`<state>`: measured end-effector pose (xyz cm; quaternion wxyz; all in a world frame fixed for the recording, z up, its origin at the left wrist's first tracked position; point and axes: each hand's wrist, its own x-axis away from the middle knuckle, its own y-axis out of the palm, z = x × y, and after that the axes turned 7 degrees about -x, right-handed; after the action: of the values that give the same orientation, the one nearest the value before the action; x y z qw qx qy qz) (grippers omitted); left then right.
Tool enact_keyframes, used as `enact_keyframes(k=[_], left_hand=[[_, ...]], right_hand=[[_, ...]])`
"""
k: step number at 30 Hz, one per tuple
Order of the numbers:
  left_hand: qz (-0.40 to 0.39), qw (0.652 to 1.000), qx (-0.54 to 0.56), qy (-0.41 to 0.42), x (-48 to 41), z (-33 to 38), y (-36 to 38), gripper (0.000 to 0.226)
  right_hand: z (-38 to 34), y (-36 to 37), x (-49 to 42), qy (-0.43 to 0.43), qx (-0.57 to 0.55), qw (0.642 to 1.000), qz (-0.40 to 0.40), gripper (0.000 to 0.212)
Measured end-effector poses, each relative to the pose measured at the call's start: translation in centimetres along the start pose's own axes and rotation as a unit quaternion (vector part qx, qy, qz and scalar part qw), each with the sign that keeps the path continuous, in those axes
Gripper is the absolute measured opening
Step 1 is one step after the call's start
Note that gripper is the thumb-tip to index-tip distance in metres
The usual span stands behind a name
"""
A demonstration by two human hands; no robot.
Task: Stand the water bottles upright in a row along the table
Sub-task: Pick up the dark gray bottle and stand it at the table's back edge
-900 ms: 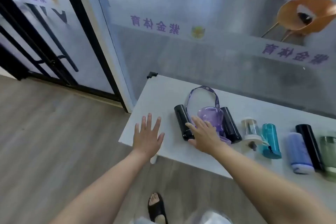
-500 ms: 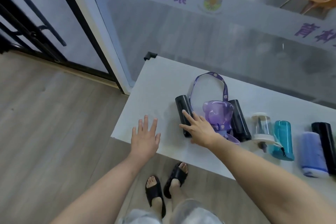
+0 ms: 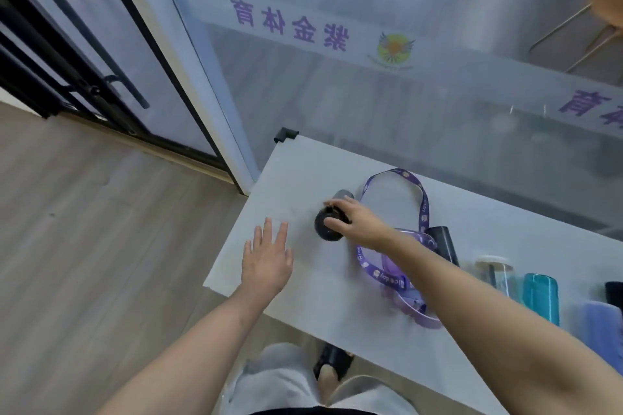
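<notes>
The leftmost black bottle (image 3: 328, 227), flat on the bench (image 3: 303, 178) a moment ago, now comes up on end near the left edge, right hand (image 3: 357, 222) pinching its top. Left hand (image 3: 266, 259) rests spread flat beside it, holding nothing. First bottle only, barely started. Left to do: purple strapped bottle (image 3: 401, 266), second black bottle (image 3: 443, 244), clear bottle (image 3: 494, 271), teal bottle (image 3: 541, 296), all lying down.

Left hand (image 3: 267, 259) flat, fingers spread, palm down near the tabletop's (image 3: 296, 172) left edge, right hand (image 3: 354, 221) curled closed, both forearms were outstretched
</notes>
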<state>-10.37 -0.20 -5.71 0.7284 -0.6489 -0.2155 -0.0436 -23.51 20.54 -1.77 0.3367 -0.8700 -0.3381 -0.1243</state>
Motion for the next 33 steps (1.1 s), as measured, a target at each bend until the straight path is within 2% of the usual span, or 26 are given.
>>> enact_keyframes(k=[3, 6, 8, 10, 15, 19, 23, 26, 29, 33], left_hand=[[0.011, 1.000, -0.007, 0.007, -1.8, 0.3, -1.3, 0.063], [0.004, 1.000, -0.009, 0.013, -4.1, 0.3, -2.1, 0.063], [-0.004, 1.000, -0.010, 0.023, -5.5, 0.5, -2.6, 0.063], [-0.006, 0.999, -0.009, 0.036, -6.7, 0.6, -3.0, 0.063], [-0.029, 0.997, -0.019, 0.065, -9.1, 0.8, -2.9, 0.063], [-0.055, 0.994, -0.046, 0.078, -10.9, 0.3, -2.1, 0.064], [-0.083, 0.992, -0.058, 0.078, -12.6, -0.1, -1.6, 0.067], [-0.102, 0.990, -0.057, 0.079, -13.8, -0.4, -1.0, 0.073], [-0.131, 0.987, -0.049, 0.079, -15.2, -0.9, -0.5, 0.084], [-0.186, 0.979, -0.031, 0.079, -16.6, -1.3, -0.1, 0.102]], right_hand=[[-1.4, -2.3, -2.5, 0.062, -0.164, 0.982, 0.064, 0.040], [-2.1, -4.0, -4.5, 0.117, -0.302, 0.941, 0.097, 0.037], [-2.3, -4.6, -5.4, 0.143, -0.371, 0.911, 0.111, 0.039], [-2.4, -4.5, -6.0, 0.153, -0.401, 0.895, 0.120, 0.041], [-2.5, -3.4, -6.7, 0.154, -0.423, 0.878, 0.161, 0.047], [-1.8, -2.4, -6.5, 0.164, -0.386, 0.891, 0.176, 0.055], [-1.4, -1.7, -6.8, 0.145, -0.376, 0.891, 0.209, 0.088], [-0.9, -1.2, -6.6, 0.102, -0.387, 0.894, 0.201, 0.084], [0.5, -0.2, -5.9, 0.039, -0.354, 0.909, 0.216, 0.089], [2.4, 1.1, -5.9, 0.038, -0.253, 0.944, 0.210, 0.103]])
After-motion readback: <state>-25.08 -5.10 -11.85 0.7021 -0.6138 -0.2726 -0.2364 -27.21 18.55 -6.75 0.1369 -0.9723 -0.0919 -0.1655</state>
